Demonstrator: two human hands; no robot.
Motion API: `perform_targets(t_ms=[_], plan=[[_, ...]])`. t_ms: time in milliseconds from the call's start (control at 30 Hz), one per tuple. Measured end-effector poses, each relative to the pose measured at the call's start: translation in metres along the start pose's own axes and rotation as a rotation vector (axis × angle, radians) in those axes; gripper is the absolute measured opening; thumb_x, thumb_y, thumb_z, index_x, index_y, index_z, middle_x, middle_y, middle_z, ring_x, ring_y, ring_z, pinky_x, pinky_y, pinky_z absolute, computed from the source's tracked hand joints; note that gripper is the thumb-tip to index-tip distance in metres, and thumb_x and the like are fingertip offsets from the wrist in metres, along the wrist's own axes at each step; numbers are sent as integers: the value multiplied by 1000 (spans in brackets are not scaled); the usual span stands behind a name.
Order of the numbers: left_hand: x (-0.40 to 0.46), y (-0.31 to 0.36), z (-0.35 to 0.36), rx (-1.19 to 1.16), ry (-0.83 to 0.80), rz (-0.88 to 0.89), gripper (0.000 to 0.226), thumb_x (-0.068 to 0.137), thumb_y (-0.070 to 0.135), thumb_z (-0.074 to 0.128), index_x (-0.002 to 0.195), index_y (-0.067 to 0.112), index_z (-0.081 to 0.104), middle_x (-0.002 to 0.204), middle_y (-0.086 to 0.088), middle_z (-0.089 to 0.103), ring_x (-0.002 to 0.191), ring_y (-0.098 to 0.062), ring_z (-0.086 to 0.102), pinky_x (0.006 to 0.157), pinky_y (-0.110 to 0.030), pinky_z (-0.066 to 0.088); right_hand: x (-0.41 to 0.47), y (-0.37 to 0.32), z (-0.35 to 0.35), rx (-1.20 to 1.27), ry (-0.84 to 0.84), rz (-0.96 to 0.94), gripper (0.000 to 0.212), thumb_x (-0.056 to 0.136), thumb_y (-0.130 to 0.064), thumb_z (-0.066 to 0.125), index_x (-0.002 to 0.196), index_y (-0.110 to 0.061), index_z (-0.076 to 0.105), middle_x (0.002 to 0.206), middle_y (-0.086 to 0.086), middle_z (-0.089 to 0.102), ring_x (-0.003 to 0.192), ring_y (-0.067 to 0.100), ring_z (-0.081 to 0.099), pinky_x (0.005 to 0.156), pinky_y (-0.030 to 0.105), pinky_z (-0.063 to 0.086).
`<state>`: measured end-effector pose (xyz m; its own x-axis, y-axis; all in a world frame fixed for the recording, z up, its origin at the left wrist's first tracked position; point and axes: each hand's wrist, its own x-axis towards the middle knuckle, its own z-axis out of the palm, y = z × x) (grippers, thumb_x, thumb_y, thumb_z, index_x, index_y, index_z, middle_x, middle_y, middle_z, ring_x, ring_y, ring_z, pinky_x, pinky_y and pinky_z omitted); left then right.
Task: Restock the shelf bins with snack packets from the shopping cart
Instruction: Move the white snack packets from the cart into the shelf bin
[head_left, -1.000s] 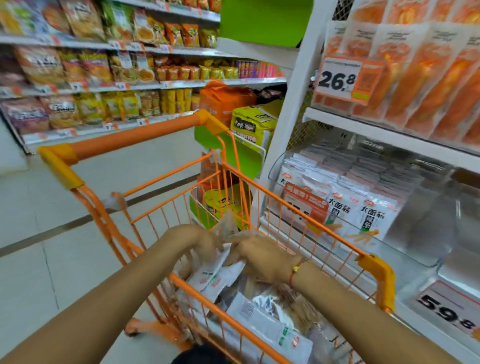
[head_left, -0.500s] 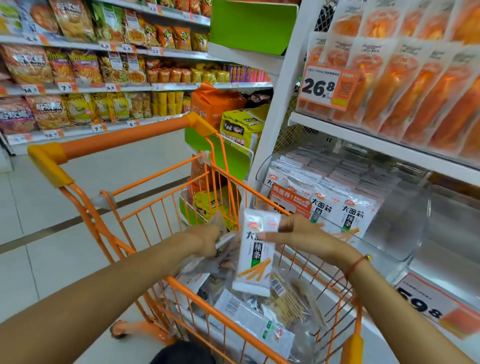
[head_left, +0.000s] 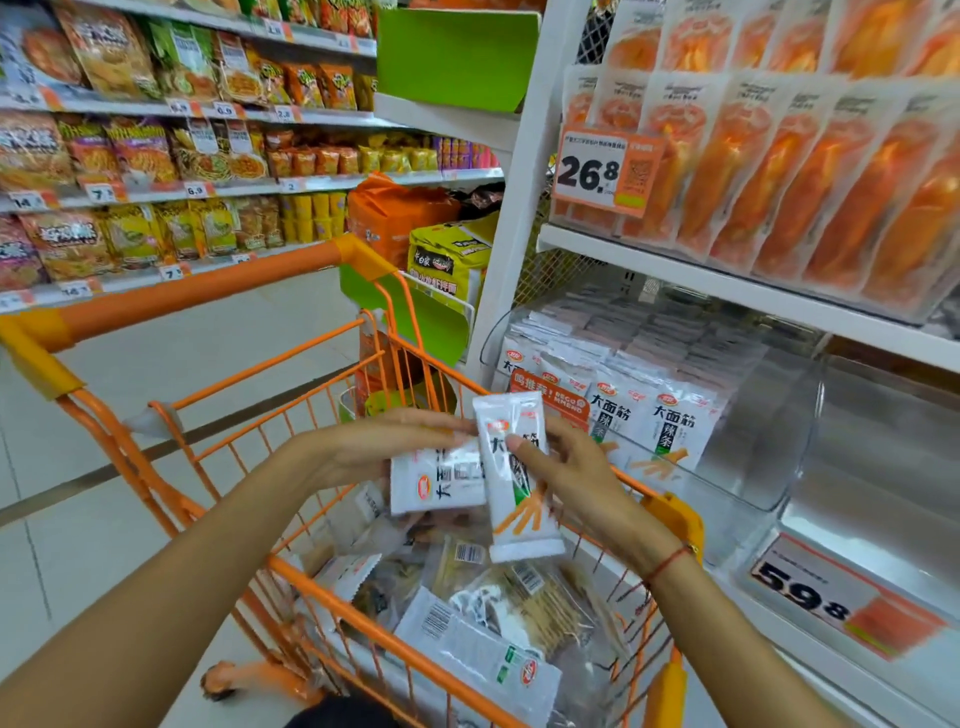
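My right hand (head_left: 576, 473) pinches an upright white snack packet (head_left: 519, 499) with orange sticks printed on it, thumb across its front. My left hand (head_left: 384, 447) holds a second white packet (head_left: 436, 483) lying sideways, its right end tucked behind the upright one. Both hands are above the orange shopping cart (head_left: 332, 587), which holds several more packets (head_left: 467, 644). To the right, a clear shelf bin (head_left: 748, 483) is packed with the same white packets (head_left: 670, 421).
An empty clear bin (head_left: 883, 467) sits right of the stocked one, above a 59.8 price tag (head_left: 810, 597). Orange packets (head_left: 810, 171) fill the shelf above. Across the aisle floor (head_left: 208, 332) stand shelves of snack bags (head_left: 130, 156).
Both hands have risen out of the cart. The right hand lifted one packet upright, and the left hand now holds a second packet beside it. The view shifted slightly downward and left.
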<state>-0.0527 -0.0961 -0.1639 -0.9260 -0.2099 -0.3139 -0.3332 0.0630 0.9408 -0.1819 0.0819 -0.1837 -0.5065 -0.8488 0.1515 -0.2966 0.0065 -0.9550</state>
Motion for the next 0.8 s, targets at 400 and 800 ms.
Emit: perform_targets(t_ms=[400,800], plan=[[11,-4,3,-239,201,184,41,91,30,55,127,13,57,124,-3,65,109,-16,65,95,-30,52,12,-12,5,303,243,204,28,94,-29,57,117,-14,63,115,17,66,104,33,64,92,46,53],[9,-2,6,-150,318,167,27,104,22,34,125,31,49,120,2,62,101,-16,63,86,-31,50,48,-16,46,184,428,25,21,98,-26,52,116,-18,58,99,-8,65,88,11,64,69,18,55]])
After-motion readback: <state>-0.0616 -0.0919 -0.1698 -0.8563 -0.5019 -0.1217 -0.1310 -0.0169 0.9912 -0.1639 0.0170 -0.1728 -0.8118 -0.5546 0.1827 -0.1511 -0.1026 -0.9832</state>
